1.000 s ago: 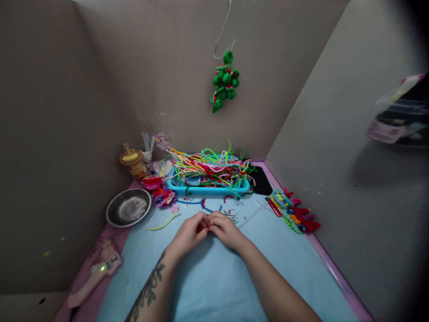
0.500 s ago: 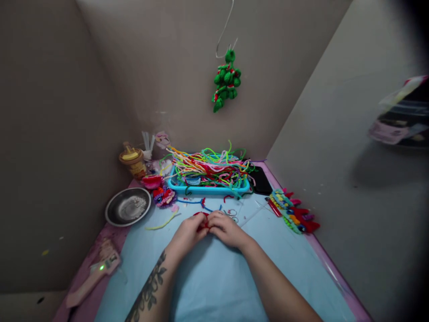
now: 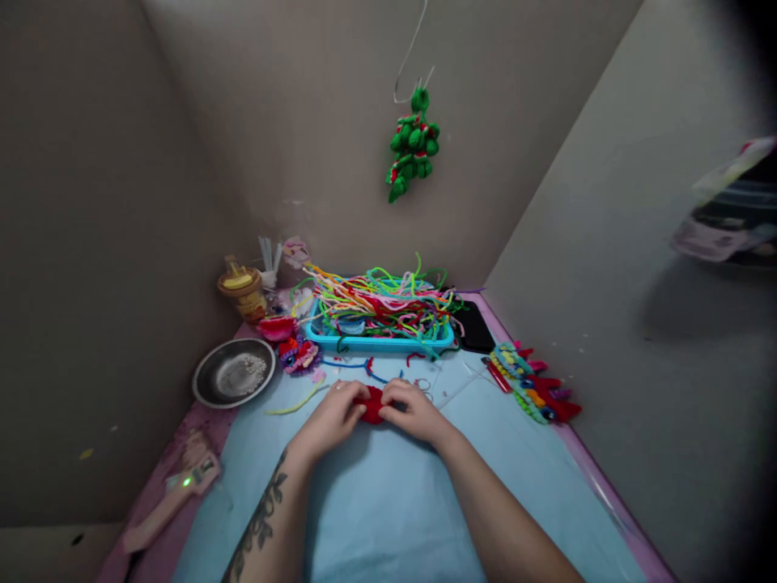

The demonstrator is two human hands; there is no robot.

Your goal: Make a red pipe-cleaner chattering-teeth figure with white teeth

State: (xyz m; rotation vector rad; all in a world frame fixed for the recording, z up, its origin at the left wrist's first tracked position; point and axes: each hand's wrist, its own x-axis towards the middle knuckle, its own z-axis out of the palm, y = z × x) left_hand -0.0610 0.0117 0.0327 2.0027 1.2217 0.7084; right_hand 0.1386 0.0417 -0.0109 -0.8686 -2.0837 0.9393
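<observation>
Between my hands is a small red fuzzy piece (image 3: 372, 405), held just above or on the light blue table cover (image 3: 388, 494); I cannot tell which. My left hand (image 3: 337, 413) pinches its left edge, and my right hand (image 3: 409, 411) pinches its right edge. Just beyond lie a blue pipe cleaner (image 3: 346, 366) with a red twist on it and some small metal rings (image 3: 423, 385). Left of my hands rests a pale yellow pipe cleaner (image 3: 297, 405).
A blue tray (image 3: 388, 345) heaped with coloured pipe cleaners stands at the back. Left are a metal bowl (image 3: 206, 390) and a pink glue gun (image 3: 161, 510) with a green light. A black phone (image 3: 474, 328) and colourful fuzzy pieces (image 3: 534, 385) lie right. A green ornament (image 3: 413, 146) hangs above.
My hands have moved slightly apart, so much more of the red piece shows between them. The view has shifted a little.
</observation>
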